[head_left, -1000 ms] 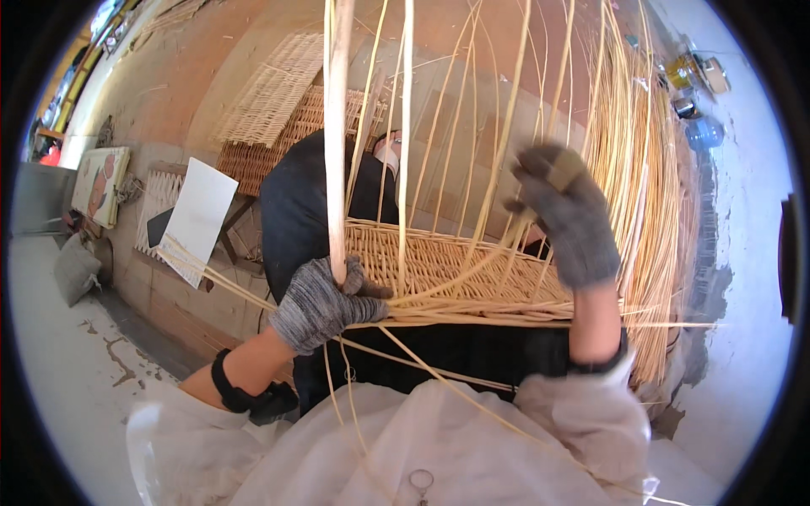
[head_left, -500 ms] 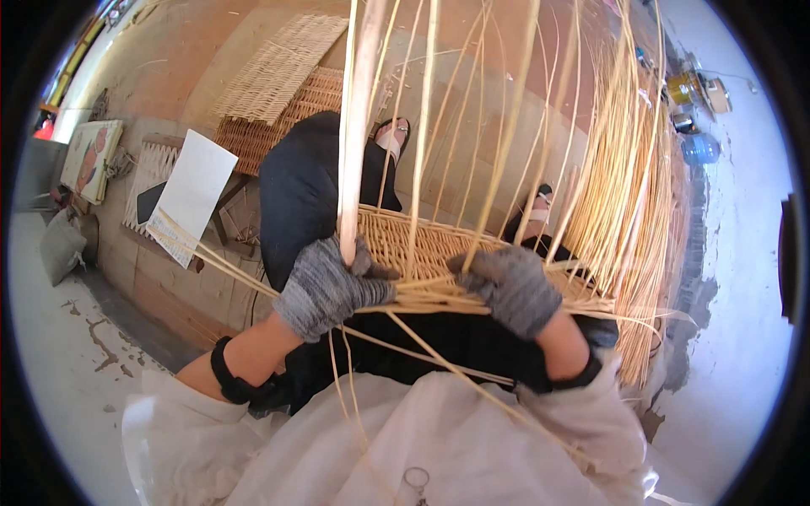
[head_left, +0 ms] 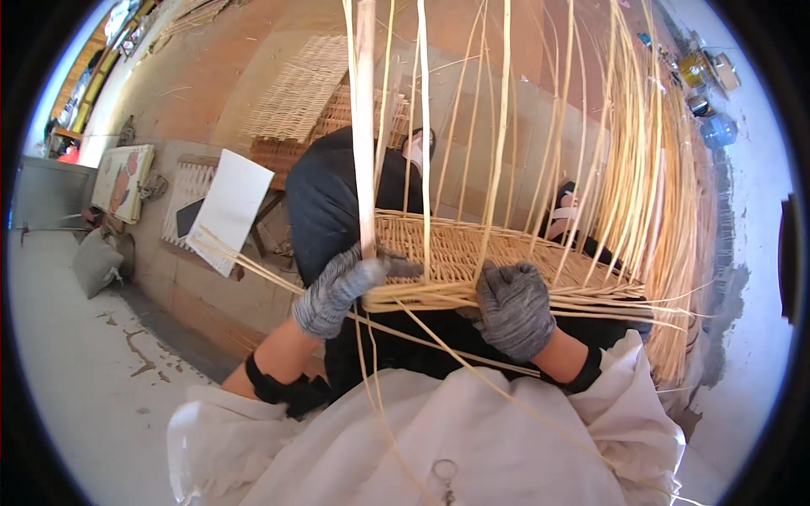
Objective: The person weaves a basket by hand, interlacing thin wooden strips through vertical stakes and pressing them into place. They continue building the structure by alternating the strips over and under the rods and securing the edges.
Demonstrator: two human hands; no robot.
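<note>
A wicker basket in the making rests across my lap, its woven base surrounded by upright stakes. My left hand, in a grey knit glove, is at the near left corner beside a thick peeled stick. Its thumb lies over the weave and the other fingers are partly hidden; it grips the corner. My right hand, gloved alike, curls closed over the near woven edge, by a thin stake. Loose willow rods trail out left of my left hand, and others hang toward my shirt.
Tall bundled willow rods stand on the right by the wall. Woven panels lie on the floor ahead. At left are a white sheet on a low stool, a cushion and a grey sack. A blue water bottle sits far right.
The view has shifted, so the scene sits farther right. My left hand has drawn back from the weave, baring the corner. My right hand's fingers, stretched along the edge before, are now curled.
</note>
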